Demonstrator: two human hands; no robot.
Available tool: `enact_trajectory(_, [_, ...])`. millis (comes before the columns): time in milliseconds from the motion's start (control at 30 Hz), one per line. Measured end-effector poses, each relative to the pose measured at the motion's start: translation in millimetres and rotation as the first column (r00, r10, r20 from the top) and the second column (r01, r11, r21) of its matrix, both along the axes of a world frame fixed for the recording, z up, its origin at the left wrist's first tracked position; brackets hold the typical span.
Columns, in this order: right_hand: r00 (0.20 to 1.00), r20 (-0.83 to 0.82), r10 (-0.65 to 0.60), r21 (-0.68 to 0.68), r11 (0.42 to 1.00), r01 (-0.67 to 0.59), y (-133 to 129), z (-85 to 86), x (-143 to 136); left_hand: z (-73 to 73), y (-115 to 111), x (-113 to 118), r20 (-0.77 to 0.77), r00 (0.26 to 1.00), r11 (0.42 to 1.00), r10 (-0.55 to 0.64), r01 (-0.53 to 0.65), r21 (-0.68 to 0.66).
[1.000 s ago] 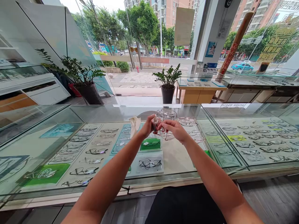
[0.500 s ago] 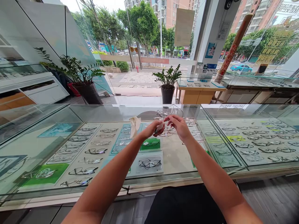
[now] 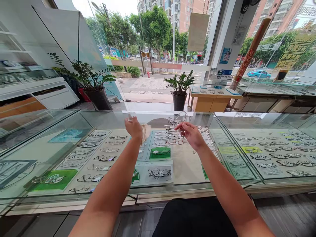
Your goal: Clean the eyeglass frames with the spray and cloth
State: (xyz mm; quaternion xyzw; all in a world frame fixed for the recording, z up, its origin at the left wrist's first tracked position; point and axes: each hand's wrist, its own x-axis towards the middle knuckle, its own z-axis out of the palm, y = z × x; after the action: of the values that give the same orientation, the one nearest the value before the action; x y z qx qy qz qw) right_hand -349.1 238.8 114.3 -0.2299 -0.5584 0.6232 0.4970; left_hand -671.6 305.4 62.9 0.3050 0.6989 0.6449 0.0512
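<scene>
My left hand (image 3: 133, 127) is closed around a small bottle with a whitish top (image 3: 130, 116), over the left part of the glass counter. Just right of that hand a crumpled cream cloth (image 3: 146, 132) stands on the glass, partly hidden by the wrist. In my right hand (image 3: 189, 131), a thin-framed pair of glasses (image 3: 182, 131) is pinched between the fingers. More glasses (image 3: 175, 120) lie on the counter top behind my right hand.
The glass display counter (image 3: 187, 179) holds rows of glasses on trays, with a green box (image 3: 160, 152) among them. Beyond it are two potted plants (image 3: 179, 98) (image 3: 100, 98) and a wooden cabinet (image 3: 212, 102) by the window.
My left hand has moved left with the bottle, away from my right hand, to beside the cloth. My right hand stays near the same place, its glasses now more visible.
</scene>
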Motion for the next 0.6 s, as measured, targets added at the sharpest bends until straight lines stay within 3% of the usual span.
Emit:
enact_trajectory(133, [1.0, -0.008, 0.016, 0.004, 1.0, -0.015, 0, -1.1, 0, -6.9, 6, -16, 0.09, 0.966, 0.956, 0.243, -0.222, -0.189])
enact_trajectory(433, [1.0, -0.018, 0.023, 0.001, 1.0, -0.023, 0, 0.0, 0, -14.2, 8, -21, 0.079, 0.953, 0.937, 0.292, -0.268, -0.225])
enact_trajectory(600, [0.999, -0.019, 0.038, -0.002, 0.999, -0.038, 0, 2.1, 1, -1.5, -7, -8, -0.037, 0.929, 0.923, 0.367, -0.369, -0.111])
